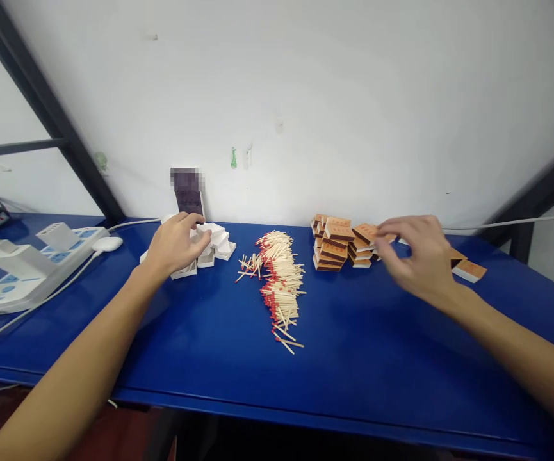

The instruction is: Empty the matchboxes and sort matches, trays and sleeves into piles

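My left hand (175,244) is over a small heap of white matchbox trays (216,237), its thumb and forefinger apart; its other fingertips are partly hidden. On the right, my right hand (418,253) reaches in beside piled orange-and-brown matchbox sleeves (332,250). Its thumb and forefinger are spread around the end of a tilted sleeve (365,233), close to it or touching; I cannot tell which. Between the hands lies a long pile of loose matches (282,275) with red heads, mostly pointing left. A few stray matches (252,265) lie crosswise at its left side.
A phone-like dark screen (189,195) leans against the wall behind the trays. At the left stands a white power strip (41,269) with plugs and cables. More matchbox sleeves (469,270) lie beyond my right wrist. The blue table (238,378) ends at a front edge.
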Motion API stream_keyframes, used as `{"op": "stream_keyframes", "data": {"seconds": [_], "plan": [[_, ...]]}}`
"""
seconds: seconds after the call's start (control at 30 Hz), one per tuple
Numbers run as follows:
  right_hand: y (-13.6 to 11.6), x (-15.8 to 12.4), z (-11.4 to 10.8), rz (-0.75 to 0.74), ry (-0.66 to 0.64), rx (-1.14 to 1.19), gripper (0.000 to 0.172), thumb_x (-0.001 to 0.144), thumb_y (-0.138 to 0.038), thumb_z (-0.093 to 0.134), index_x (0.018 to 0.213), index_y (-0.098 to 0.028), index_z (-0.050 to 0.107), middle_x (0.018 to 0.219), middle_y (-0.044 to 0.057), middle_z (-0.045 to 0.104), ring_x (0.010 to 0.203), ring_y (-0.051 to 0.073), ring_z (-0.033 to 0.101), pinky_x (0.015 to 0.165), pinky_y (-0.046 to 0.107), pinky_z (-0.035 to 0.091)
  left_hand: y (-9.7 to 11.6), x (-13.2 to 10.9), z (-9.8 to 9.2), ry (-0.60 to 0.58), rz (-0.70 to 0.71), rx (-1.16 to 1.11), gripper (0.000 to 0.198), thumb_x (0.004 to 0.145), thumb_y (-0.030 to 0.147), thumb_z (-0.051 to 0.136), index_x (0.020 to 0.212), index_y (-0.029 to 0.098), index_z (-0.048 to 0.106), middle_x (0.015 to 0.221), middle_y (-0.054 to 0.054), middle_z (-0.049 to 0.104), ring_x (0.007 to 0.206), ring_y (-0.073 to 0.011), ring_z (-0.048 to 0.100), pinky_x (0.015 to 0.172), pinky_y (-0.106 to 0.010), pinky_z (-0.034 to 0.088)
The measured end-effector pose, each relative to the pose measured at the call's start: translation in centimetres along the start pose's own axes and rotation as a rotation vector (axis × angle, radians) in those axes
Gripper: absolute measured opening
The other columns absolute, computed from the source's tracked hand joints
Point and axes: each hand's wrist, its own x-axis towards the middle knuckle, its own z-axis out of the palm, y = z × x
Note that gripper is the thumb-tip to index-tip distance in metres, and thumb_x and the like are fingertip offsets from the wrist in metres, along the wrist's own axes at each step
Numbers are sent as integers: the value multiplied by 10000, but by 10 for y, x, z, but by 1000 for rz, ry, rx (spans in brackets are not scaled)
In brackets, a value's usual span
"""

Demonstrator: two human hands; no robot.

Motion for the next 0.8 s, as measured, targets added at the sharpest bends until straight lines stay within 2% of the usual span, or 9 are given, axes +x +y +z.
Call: {"op": "stream_keyframes", "data": {"seconds": [0.07, 0.13, 0.23, 0.3, 0.4, 0.57, 0.67, 0.8], "plan": [[-37, -11, -7, -259, -112, 206, 34, 872, -205, 586, 883, -233, 602, 831, 51, 689, 798, 215, 624, 773, 383, 466, 1, 1, -1, 30, 4, -31, 380, 872, 416, 482, 1082, 162, 672, 882, -65, 656, 791, -231, 623, 737, -344, 458], [-77, -23, -10, -383, -270, 345, 58, 857, -209, 621, 913, -209, 606, 830, 43, 675, 749, 181, 604, 706, 333, 447, 5, 1, -2, 56, 39, -80, 363, 873, 412, 480, 1044, 159, 677, 844, -55, 637, 748, -211, 602, 738, -341, 458], [-125, -39, -7, -321, -420, 408, 152, 838, -330, 663, 889, -199, 605, 766, 16, 637, 681, 168, 558, 672, 330, 402, 16, -2, -2, 112, 107, -210, 305, 878, 392, 488, 968, 173, 680, 759, -25, 595, 687, -176, 571, 705, -314, 463], [-141, -44, 0, -278, -464, 417, 157, 812, -320, 676, 895, -204, 610, 789, 17, 645, 691, 174, 553, 675, 328, 390, 24, -4, -2, 195, 129, -306, 251, 878, 366, 504, 897, 186, 678, 684, 0, 562, 621, -150, 541, 644, -285, 453], [-142, -41, 13, -235, -502, 398, 75, 822, -270, 647, 826, -207, 606, 831, 36, 653, 730, 183, 557, 695, 326, 390, 30, -8, -3, 299, 145, -397, 205, 877, 336, 538, 808, 191, 667, 596, 24, 532, 526, -119, 484, 559, -260, 413], [-126, -30, 32, -162, -501, 388, 47, 869, -234, 586, 862, -200, 618, 840, 51, 636, 744, 181, 540, 696, 316, 407, 35, -12, -4, 353, 203, -382, 222, 886, 325, 534, 754, 188, 649, 553, 26, 514, 492, -110, 470, 515, -258, 376], [-123, -28, 36, -151, -484, 418, 54, 865, -230, 597, 901, -203, 625, 856, 51, 634, 781, 187, 547, 714, 317, 417, 41, -14, -3, 366, 236, -394, 228, 891, 316, 527, 744, 188, 646, 502, 39, 456, 440, -99, 409, 488, -260, 349], [-125, -30, 29, -178, -456, 410, 71, 853, -263, 605, 892, -204, 614, 822, 40, 631, 746, 181, 541, 690, 316, 411, 48, -17, -1, 320, 308, -427, 207, 897, 283, 525, 762, 188, 650, 548, 18, 522, 480, -114, 453, 510, -267, 372]]}}
